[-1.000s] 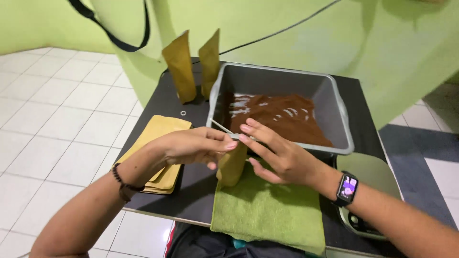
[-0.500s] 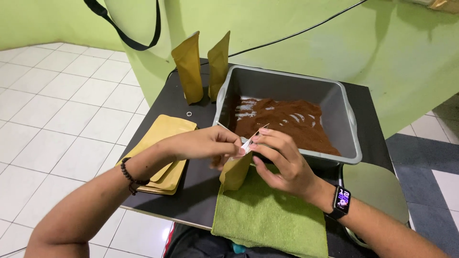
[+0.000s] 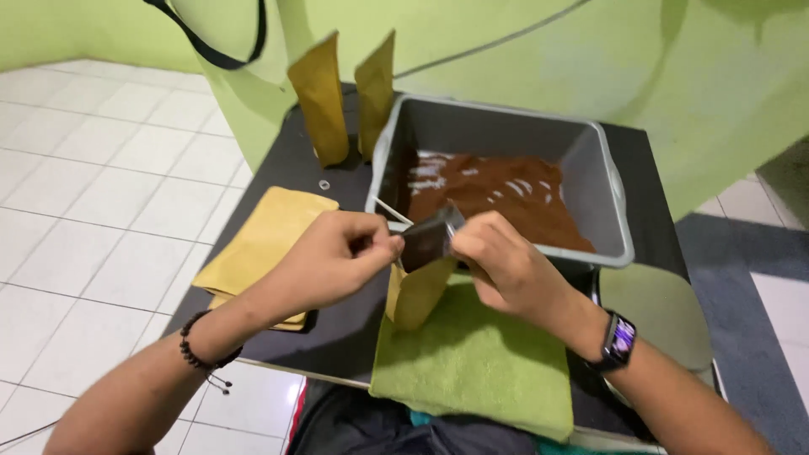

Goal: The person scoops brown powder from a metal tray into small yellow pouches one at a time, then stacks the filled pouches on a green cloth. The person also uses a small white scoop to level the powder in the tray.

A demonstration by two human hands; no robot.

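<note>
While the pouch stands on the green towel, left hand and right hand pinch its mouth.

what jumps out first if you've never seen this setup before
Both hands, the left hand and right hand, pull open the mouth of a yellow pouch standing on a green towel at the table's near edge. Just behind sits a grey tub of brown powder, with two more upright pouches at its left.

pouch mustard-yellow; tub grey; powder reddish-brown; towel green; table black; wall lime-green
</note>
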